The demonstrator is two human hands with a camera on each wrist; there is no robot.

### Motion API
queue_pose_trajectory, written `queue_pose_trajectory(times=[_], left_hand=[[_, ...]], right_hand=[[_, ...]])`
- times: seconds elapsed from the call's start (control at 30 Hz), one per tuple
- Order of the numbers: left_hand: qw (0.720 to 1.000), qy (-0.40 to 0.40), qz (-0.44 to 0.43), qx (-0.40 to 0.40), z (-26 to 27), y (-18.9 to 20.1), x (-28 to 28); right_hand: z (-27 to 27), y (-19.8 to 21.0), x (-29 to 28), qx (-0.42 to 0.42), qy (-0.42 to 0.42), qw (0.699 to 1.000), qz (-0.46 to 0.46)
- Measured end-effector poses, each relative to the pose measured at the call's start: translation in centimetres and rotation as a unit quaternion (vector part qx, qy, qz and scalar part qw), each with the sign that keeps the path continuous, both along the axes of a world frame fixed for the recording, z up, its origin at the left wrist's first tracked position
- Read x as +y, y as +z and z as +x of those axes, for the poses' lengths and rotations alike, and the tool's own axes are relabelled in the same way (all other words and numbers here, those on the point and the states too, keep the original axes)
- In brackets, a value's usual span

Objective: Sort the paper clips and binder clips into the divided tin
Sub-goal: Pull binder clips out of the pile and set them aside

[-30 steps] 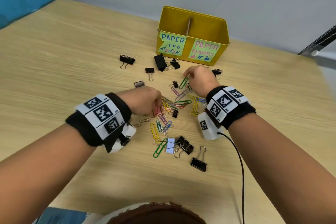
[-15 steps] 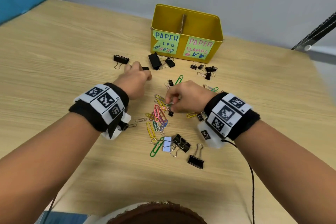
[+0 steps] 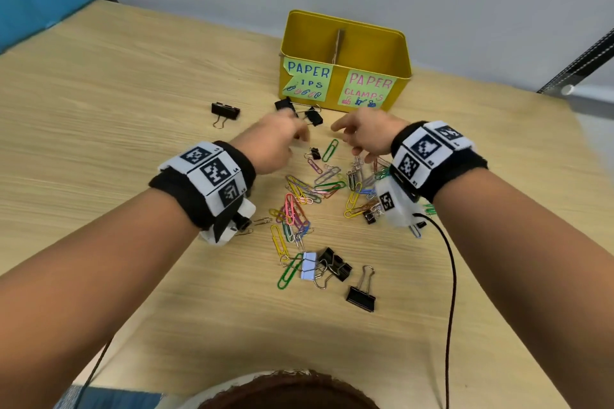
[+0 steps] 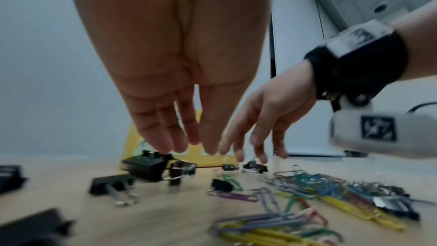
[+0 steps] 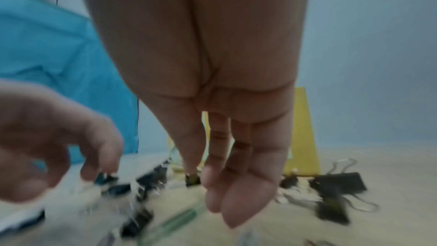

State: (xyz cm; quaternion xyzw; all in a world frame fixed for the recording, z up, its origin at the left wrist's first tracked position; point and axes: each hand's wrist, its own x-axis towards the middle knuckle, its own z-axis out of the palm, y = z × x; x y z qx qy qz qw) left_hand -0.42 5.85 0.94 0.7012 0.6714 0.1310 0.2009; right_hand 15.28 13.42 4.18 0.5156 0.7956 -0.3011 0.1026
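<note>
The yellow divided tin [image 3: 402, 60] stands at the back of the table, with a "paper clips" label on its left half and a "paper clamps" label on its right. A pile of coloured paper clips [image 3: 312, 189] lies in front of it. Black binder clips [image 3: 314, 116] lie close to the tin, and a tiny one [image 3: 315, 153] sits between my hands. My left hand [image 3: 300, 136] hovers over the binder clips near the tin, fingers [image 4: 165, 143] straight and empty. My right hand [image 3: 349, 143] hangs beside it with spread, relaxed fingers [image 5: 222, 201], holding nothing.
One binder clip [image 3: 226, 111] lies apart at the left. Nearer me are a white binder clip [image 3: 309, 266], black ones [image 3: 335, 264] and a larger black one [image 3: 360, 297]. A black cable [image 3: 452, 276] trails from my right wrist. The wall rises just behind the tin.
Both hands have moved away from the paper clip pile towards the tin. The right hand, curled over the pile half a second ago, now has its fingers spread.
</note>
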Motion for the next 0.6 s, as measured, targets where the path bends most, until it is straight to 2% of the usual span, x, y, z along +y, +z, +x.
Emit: queue_pose_trajectory(times=[0.07, 0.13, 0.23, 0.3, 0.37, 0.43, 0.5, 0.6], left_hand=[[0.993, -0.092, -0.064, 0.024, 1.5, -0.3, 0.5], [0.98, -0.134, -0.122, 0.084, 2.0, -1.1, 1.0], [0.976, -0.102, -0.139, 0.134, 1.6, -1.5, 1.3], [0.979, -0.076, -0.117, 0.15, 1.1, -1.3, 1.2], [0.988, -0.049, -0.07, 0.126, 1.1, -0.8, 1.1], [0.996, -0.041, -0.041, 0.074, 1.8, -0.2, 1.2], [0.995, -0.063, -0.073, 0.037, 2.9, 0.2, 1.3], [0.979, -0.121, -0.158, 0.05, 3.9, 0.0, 1.2]], right_hand=[[0.0, -0.5, -0.1, -0.065, 0.065, 0.995, 0.035], [0.1, -0.9, -0.4, -0.096, 0.098, 0.99, 0.042], [1.3, -0.8, 0.0, -0.091, 0.087, 0.991, -0.039], [2.7, -0.3, 0.5, -0.055, 0.039, 0.997, -0.045], [4.1, -0.1, 1.0, -0.049, 0.0, 0.999, 0.021], [4.9, -0.7, 0.9, -0.115, 0.003, 0.991, 0.062], [4.7, -1.5, -0.2, -0.139, 0.029, 0.989, 0.048], [4.2, -1.8, -1.7, -0.071, 0.074, 0.995, -0.016]])
